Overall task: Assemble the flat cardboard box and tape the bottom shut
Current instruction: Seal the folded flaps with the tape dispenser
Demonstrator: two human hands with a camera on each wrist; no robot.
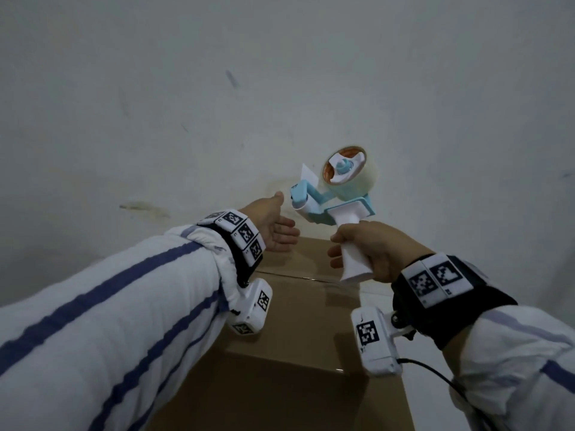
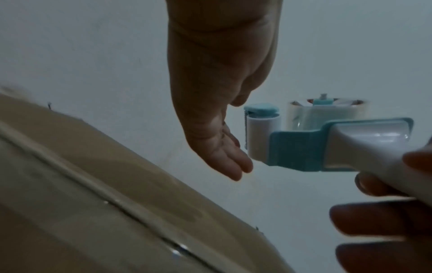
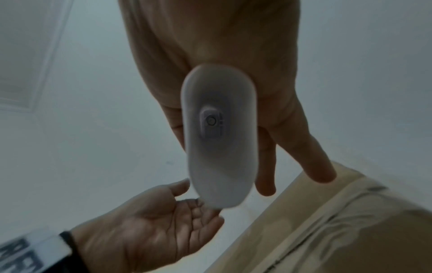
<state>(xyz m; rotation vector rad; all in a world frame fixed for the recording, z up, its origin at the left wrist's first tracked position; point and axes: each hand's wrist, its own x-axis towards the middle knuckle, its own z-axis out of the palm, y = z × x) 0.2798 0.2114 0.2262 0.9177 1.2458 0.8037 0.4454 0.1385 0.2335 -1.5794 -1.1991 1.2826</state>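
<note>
A brown cardboard box (image 1: 295,337) stands below my arms, with a strip of clear tape along its flap seam (image 1: 308,279). My right hand (image 1: 370,250) grips the white handle of a blue and white tape dispenser (image 1: 339,188) and holds it in the air beyond the box's far edge. The clear tape roll (image 1: 351,175) sits on top of the dispenser. My left hand (image 1: 277,225) is open, palm turned toward the dispenser, its fingers close to the front roller (image 2: 263,136) without touching. The handle's butt end (image 3: 219,136) fills the right wrist view.
A pale, scuffed wall or floor surface (image 1: 217,88) lies behind everything. A black cable (image 1: 435,374) runs from the right wrist camera. The box (image 2: 93,212) takes up the lower left of the left wrist view.
</note>
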